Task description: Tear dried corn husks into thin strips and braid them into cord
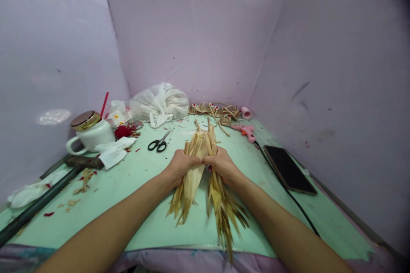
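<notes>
Two bunches of dried corn husks hang side by side over the green tabletop. My left hand point(183, 165) is closed around the wider, paler husk bunch point(194, 179), its frayed ends spreading toward me. Around the darker, narrower husk bunch point(221, 198) my right hand point(223, 164) is closed, with split strips trailing down near the table's front edge. My thumbs nearly meet between the bunches. The fingers behind the husks are mostly hidden.
Black-handled scissors point(159, 141) lie beyond my left hand. A hammer point(80, 164), white mug point(96, 134) and plastic bag point(162, 104) are leftward. A pink glue gun point(246, 132), its cord and a phone point(290, 170) lie to the right. Braided pieces point(214, 111) line the back wall.
</notes>
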{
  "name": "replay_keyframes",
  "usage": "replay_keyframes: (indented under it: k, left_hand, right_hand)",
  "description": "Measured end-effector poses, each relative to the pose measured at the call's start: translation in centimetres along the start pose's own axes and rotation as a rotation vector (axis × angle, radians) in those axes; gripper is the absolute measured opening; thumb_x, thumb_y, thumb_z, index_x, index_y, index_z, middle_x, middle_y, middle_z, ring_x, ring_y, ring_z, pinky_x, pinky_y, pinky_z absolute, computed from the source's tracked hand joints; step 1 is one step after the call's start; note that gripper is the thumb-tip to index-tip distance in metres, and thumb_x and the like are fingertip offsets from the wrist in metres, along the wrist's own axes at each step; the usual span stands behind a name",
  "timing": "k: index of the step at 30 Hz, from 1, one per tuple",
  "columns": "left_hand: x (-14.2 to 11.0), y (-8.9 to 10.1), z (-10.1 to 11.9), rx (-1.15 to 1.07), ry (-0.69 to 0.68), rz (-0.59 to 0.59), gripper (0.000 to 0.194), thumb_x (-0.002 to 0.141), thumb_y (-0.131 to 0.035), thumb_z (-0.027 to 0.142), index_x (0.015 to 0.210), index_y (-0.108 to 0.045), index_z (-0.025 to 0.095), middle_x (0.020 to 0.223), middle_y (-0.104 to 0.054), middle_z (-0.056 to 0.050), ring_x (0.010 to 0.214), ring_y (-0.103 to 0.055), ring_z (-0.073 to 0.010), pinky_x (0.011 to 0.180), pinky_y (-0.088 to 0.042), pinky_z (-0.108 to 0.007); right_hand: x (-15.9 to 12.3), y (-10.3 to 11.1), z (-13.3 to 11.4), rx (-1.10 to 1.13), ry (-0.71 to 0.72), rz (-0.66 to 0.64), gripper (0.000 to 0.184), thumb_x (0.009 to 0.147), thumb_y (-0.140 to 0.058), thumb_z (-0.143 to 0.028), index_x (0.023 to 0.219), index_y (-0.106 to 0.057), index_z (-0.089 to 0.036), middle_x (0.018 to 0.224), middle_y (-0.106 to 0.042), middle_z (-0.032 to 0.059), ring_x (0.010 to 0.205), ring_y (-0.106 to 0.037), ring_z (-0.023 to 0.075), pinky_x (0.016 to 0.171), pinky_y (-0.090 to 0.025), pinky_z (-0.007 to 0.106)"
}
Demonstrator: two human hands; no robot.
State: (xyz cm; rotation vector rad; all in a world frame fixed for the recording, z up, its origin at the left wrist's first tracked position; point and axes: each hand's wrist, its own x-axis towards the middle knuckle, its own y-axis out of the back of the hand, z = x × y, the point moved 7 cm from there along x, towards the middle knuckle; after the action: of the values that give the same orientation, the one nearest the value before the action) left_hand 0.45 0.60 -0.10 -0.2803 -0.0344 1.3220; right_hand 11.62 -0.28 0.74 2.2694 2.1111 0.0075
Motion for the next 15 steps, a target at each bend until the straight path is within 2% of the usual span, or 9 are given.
replay_keyframes:
  k: [9, 15]
  left_hand:
    - [-0.34, 0.01, 0.38, 0.055, -0.017, 0.039, 0.025, 0.048, -0.066, 0.010, 0.073, -0.067, 0.009, 0.064, -0.067, -0.005, 0.052, -0.059, -0.0168, 0.052, -0.048, -0.027]
    - [-0.30, -0.01, 0.26, 0.108, -0.017, 0.058, 0.023, 0.047, -0.069, 0.012, 0.070, -0.066, 0.010, 0.060, -0.066, -0.004, 0.052, -0.058, -0.0176, 0.048, -0.048, -0.027]
  right_hand:
    - [-0.10, -0.03, -0.37, -0.092, 0.056, 0.042, 0.014, 0.050, -0.052, -0.013, 0.064, -0.051, -0.015, 0.049, -0.045, -0.0058, 0.040, -0.038, 0.0061, 0.037, -0.032, 0.019]
    - [0.21, 0.42, -0.38, -0.230, 0.115, 0.089, 0.020, 0.049, -0.056, -0.015, 0.068, -0.058, -0.014, 0.056, -0.056, -0.0010, 0.050, -0.047, 0.0107, 0.044, -0.035, 0.020]
